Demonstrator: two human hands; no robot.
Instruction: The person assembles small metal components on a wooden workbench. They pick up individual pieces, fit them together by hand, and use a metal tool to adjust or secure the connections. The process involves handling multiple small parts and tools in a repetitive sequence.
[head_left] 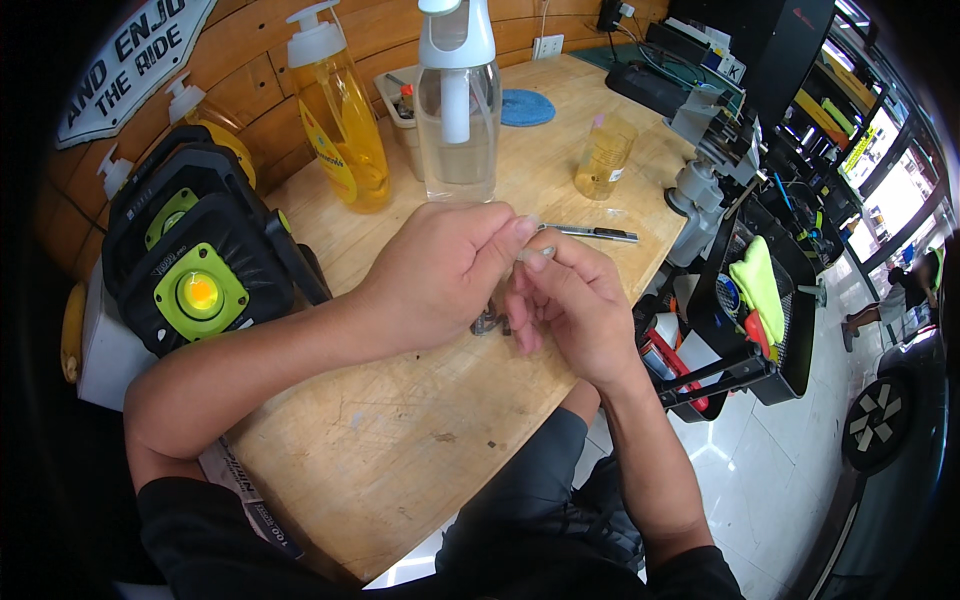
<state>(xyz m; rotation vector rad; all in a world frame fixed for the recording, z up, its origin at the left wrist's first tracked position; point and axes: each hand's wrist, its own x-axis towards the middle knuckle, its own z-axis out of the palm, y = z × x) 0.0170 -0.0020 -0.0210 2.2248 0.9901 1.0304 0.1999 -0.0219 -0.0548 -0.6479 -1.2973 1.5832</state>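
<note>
Head view looks down on our wooden workbench (400,440), which fills the middle of the picture and carries everything else. At its left edge stands a black work lamp (200,260) with a lime-green face, tilted up — probably to throw light across the bench. Behind our hands stands a clear water bottle (458,110) with a white lid, and just left of it a yellow soap bottle (345,120) with a pump, both pushed back toward the wall so the near part of the bench stays free. A small amber jar (604,158) sits further right, and a slim metal tool (592,233) lies flat beyond our fingertips, within easy reach.

Our left hand (440,275) and right hand (565,305) meet above the bench, fingertips together. Between them we pinch a small pale piece (530,253) — thumb and forefinger of each hand closed on it, raised toward the eyes, likely because it is too fine to handle lying down. What it is we cannot tell. Under our palms, a small dark metal part (488,323) shows, touching or just below the left hand.
</note>
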